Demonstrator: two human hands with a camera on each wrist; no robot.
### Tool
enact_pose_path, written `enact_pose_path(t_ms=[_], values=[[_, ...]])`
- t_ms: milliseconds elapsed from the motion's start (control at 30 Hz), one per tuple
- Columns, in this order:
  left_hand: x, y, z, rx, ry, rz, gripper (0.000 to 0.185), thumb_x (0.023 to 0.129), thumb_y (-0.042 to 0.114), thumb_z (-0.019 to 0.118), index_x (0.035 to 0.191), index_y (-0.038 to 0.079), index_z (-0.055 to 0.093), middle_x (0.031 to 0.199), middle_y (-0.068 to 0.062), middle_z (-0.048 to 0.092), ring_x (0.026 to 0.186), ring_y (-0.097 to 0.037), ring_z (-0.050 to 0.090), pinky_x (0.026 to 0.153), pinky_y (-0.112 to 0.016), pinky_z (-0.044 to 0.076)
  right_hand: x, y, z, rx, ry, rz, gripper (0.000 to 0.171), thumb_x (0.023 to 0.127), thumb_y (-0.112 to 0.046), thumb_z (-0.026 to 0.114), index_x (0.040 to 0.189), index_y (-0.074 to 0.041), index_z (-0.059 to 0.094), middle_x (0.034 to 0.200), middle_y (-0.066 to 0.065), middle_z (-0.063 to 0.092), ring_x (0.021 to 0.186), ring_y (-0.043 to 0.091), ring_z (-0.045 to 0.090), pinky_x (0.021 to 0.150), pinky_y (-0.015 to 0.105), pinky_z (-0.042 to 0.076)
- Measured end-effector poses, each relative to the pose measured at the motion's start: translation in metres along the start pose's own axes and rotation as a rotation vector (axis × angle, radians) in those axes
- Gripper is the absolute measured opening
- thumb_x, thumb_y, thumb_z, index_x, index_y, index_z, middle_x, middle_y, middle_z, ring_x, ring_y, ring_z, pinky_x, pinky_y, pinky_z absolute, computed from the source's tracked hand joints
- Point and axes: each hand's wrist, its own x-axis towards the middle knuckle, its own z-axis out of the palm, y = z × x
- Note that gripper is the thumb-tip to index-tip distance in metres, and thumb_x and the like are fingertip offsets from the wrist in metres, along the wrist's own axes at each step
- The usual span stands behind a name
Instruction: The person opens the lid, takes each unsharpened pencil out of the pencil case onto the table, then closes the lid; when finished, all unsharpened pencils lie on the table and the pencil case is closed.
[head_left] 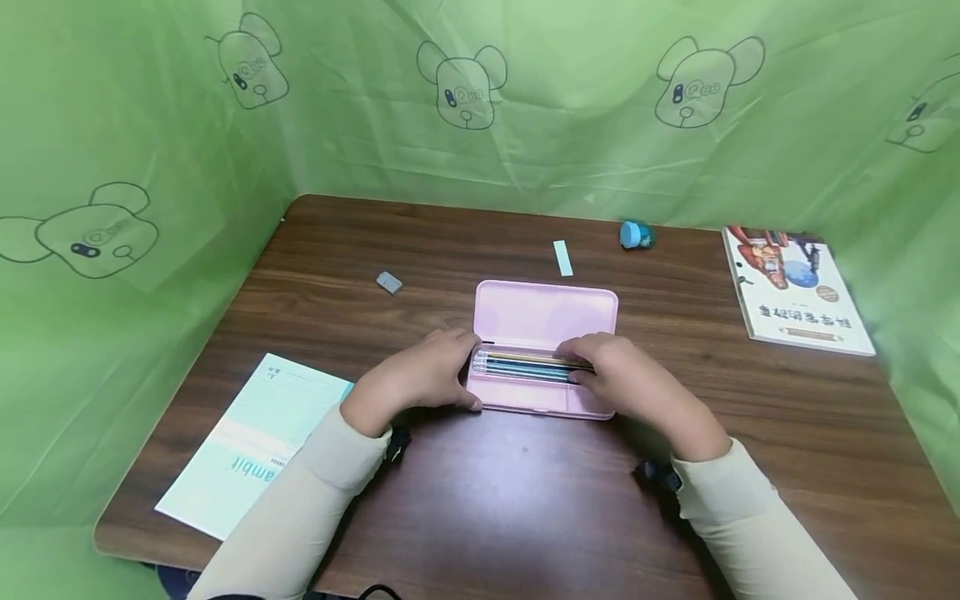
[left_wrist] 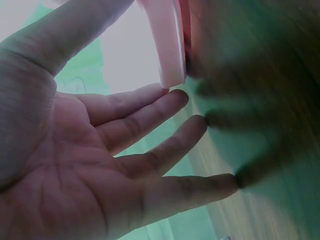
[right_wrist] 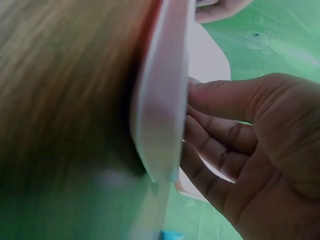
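Observation:
A pink pencil case (head_left: 528, 398) lies on the table with its lid (head_left: 546, 315) raised toward the back. Several pencils (head_left: 525, 367) lie side by side in its rear compartment. My left hand (head_left: 423, 375) is at the case's left end, thumb by the front corner; in the left wrist view its fingers (left_wrist: 150, 157) are spread and nearly straight, beside the case. At the other end, my right hand (head_left: 630, 379) reaches into the case and pinches the pencils' right ends between thumb and fingers. The case wall (right_wrist: 162, 110) hides those fingertips in the right wrist view.
A grey eraser (head_left: 389, 282) lies back left of the case. Behind the case are a pale blue strip (head_left: 563, 258) and a blue capped container (head_left: 636, 235). A light green notebook (head_left: 247, 442) lies at left, an illustrated book (head_left: 798, 292) at right. Green cloth (head_left: 570, 108) surrounds the table.

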Motion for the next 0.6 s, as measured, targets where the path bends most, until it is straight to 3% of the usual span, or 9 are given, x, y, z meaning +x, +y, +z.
enact_pose_path(t_ms=[300,600], values=[[0.0049,0.0022,-0.0063,0.051,-0.012,0.062,0.068,0.083,0.033,0.1,0.128,-0.001,0.061,0.129,-0.013,0.068,0.123,-0.032,0.064,0.121,-0.05,0.047,0.0003,-0.0015,0.005,-0.108,0.059,-0.081,0.026,0.097,0.002,0.08,0.122,-0.004,0.081,0.113,0.011,0.081,0.111,0.032,0.075,0.098,0.052,0.063],[0.009,0.0049,-0.0079,0.074,-0.047,0.04,0.07,0.083,0.034,0.1,0.128,-0.001,0.06,0.127,-0.012,0.067,0.12,-0.032,0.063,0.118,-0.048,0.048,0.001,0.0016,0.0047,-0.107,0.044,-0.112,0.027,0.097,0.002,0.08,0.123,-0.004,0.081,0.11,0.011,0.079,0.108,0.031,0.075,0.096,0.052,0.063]])
